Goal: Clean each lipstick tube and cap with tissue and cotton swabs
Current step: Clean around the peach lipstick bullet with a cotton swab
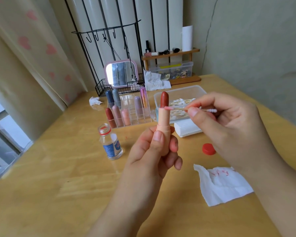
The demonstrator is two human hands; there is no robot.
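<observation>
My left hand [154, 151] grips an uncapped peach lipstick tube [163, 119] upright above the table, its red-brown bullet extended. My right hand [229, 127] pinches a cotton swab [178, 108] whose pink-stained tip touches the tube's top rim beside the bullet. A white tissue [224, 183] with red smears lies on the table at the lower right. Several capped lipsticks [117, 115] stand in a clear organizer [137, 118] behind my hands.
An open glass bottle [110, 144] stands left of my hands, its red cap [208, 148] lying to the right. A clear box of cotton swabs [179, 94] and a stack of tissues [188, 128] sit behind. A mirror [120, 73], wire rack and wooden shelf line the back edge.
</observation>
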